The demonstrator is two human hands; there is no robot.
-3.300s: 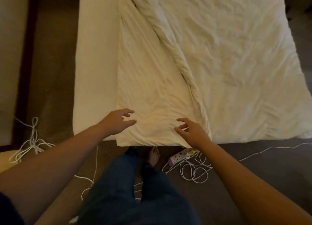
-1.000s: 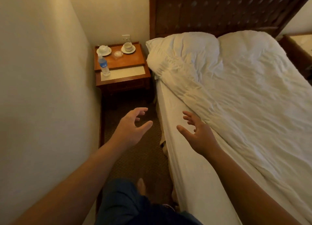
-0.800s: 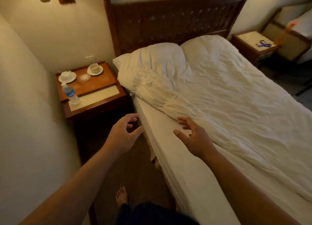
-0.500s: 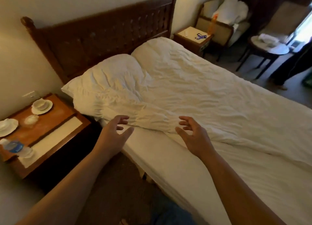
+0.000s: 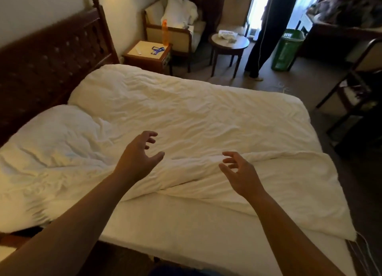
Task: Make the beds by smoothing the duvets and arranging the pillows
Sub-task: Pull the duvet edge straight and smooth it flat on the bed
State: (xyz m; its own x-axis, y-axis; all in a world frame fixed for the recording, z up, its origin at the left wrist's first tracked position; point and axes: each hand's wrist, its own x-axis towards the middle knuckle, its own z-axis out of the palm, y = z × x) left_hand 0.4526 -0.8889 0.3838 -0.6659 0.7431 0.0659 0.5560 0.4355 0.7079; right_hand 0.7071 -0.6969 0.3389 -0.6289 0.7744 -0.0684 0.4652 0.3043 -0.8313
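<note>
Both bare arms reach in from 6 o'clock over the near side of the bed. Left hand [image 5: 138, 159] hovers above the rumpled white duvet [image 5: 198, 120], fingers spread and loosely curved, holding nothing. Right hand [image 5: 240, 174] sits at its 3 o'clock, near but apart from it, fingers likewise splayed and half-curved, empty. Whether either hand touches the fabric cannot be told.

Duvet covers most of the mattress; its near edge is turned back in a thick rolled fold running from 8 o'clock toward 4 o'clock beneath the hands, leaving a strip of bare white fitted sheet [image 5: 186, 230] along the near side. At 10 o'clock the duvet bulges over pillow-like shapes against the dark carved wooden headboard [image 5: 47, 58].

Beyond the bed at 12 o'clock: small wooden bedside table [image 5: 147, 55], tall orange bottle [image 5: 165, 32] standing at its far edge, wooden armchair piled with white linen [image 5: 177, 13]. At 1 o'clock a round wooden side table [image 5: 229, 43]; at 2 o'clock a green bin [image 5: 288, 49], with a standing person's dark legs [image 5: 266, 31] between them.
</note>
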